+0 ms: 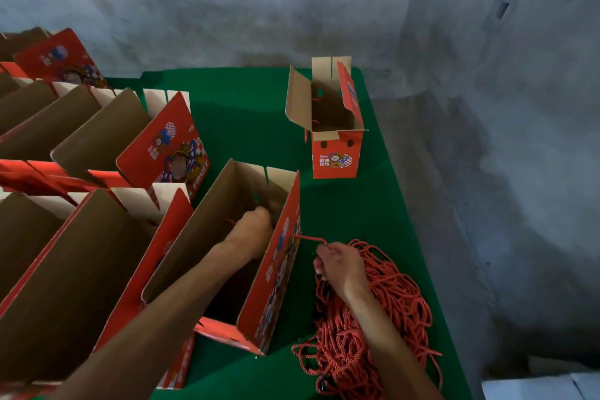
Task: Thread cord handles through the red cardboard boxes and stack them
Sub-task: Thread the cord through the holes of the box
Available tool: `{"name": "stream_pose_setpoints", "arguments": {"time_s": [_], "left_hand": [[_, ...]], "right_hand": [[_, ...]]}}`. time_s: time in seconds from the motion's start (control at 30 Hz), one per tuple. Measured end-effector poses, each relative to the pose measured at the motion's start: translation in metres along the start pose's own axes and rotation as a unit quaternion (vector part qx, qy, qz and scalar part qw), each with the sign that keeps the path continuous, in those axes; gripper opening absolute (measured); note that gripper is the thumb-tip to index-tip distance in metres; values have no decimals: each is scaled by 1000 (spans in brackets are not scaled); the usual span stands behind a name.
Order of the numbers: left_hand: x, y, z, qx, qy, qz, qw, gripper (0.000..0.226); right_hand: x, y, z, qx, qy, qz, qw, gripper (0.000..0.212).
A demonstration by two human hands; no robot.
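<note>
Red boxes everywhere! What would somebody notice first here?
Probably the open red box in the middle: the left hand reaches inside while the right hand pinches a red cord entering its side. A tangled cord pile lies beside it on the green table.

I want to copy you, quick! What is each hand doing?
Left hand: inside the open box; grip cannot be told.
Right hand: pinching the red cord.

Probably a packing workshop: bare concrete walls (227, 3), rows of red boxes (97, 146).

Head camera – looks steeply down, close over the table (246, 101).
</note>
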State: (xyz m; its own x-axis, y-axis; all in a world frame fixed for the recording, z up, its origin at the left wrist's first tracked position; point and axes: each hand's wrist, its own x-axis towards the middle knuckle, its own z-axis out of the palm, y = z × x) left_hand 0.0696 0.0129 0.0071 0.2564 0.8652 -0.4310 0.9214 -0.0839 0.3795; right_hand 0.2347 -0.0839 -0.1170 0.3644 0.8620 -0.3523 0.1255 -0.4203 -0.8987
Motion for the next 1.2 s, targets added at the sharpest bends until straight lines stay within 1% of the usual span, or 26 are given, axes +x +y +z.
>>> {"name": "stream_pose_setpoints", "arguments": {"time_s": [0.03,0.07,0.1,0.17,0.27,0.33,0.4,0.43,0.47,0.5,0.53,0.6,0.63,0.73,0.77,0.83,0.97,1.03,1.07,1.13,1.2], "left_hand": [[3,-3,0,-11,13,-1,1000,21],[2,-7,-1,-15,9,-9,1000,17],[4,-10,-2,-43,11,-5,999,15],[-1,-12,-8,-131,-2,-10,991,23],[-17,-19,-14,-304,-63,-21,950,54],[-30,-24,-17,-351,-110,-7,930,69],[-43,-24,-19,-332,-159,17,930,73],[-48,-23,-19,-315,-176,24,932,72],[-49,-23,-17,-305,-186,26,934,70],[-51,-22,-16,-295,-194,22,935,65],[-52,-21,-15,-296,-199,20,934,59],[-53,-21,-14,-296,-210,11,932,52],[-54,-21,-14,-293,-216,5,931,50],[-52,-27,-11,-281,-241,-20,929,49],[-53,-29,-10,-278,-245,-32,928,51],[-53,-31,-9,-281,-243,-49,927,55],[-52,-33,-9,-279,-239,-54,928,55],[-51,-34,-10,-281,-232,-62,929,55],[-50,-34,-11,-283,-227,-65,930,54],[-47,-35,-14,-286,-213,-70,932,53],[-45,-35,-16,-287,-195,-76,935,53]], "right_hand": [[0,-9,-1,99,-14,13,995,27],[0,-16,-3,177,-27,16,984,23],[0,-21,-5,222,-33,13,974,20],[-2,-22,-6,264,-21,1,964,18],[-3,-9,-6,304,26,-2,952,21],[-2,2,-4,289,46,9,956,26],[-1,14,0,210,61,26,975,35],[-1,19,3,157,66,33,985,36],[-1,24,5,97,70,32,992,32],[-2,31,7,25,76,16,997,23],[-2,38,7,-64,85,-6,994,17],[-2,49,5,-242,93,-27,965,21],[-3,51,2,-300,88,-20,950,24],[-4,55,-7,-391,42,-23,919,35],[-3,55,-9,-409,34,-30,911,35],[0,54,-9,-425,44,-45,903,27],[4,48,-10,-412,59,-47,908,20],[5,40,-11,-383,57,-65,920,22],[5,33,-12,-353,48,-69,932,21],[4,12,-11,-243,19,-46,969,18],[2,-10,-11,-72,-18,-11,997,15]]}}
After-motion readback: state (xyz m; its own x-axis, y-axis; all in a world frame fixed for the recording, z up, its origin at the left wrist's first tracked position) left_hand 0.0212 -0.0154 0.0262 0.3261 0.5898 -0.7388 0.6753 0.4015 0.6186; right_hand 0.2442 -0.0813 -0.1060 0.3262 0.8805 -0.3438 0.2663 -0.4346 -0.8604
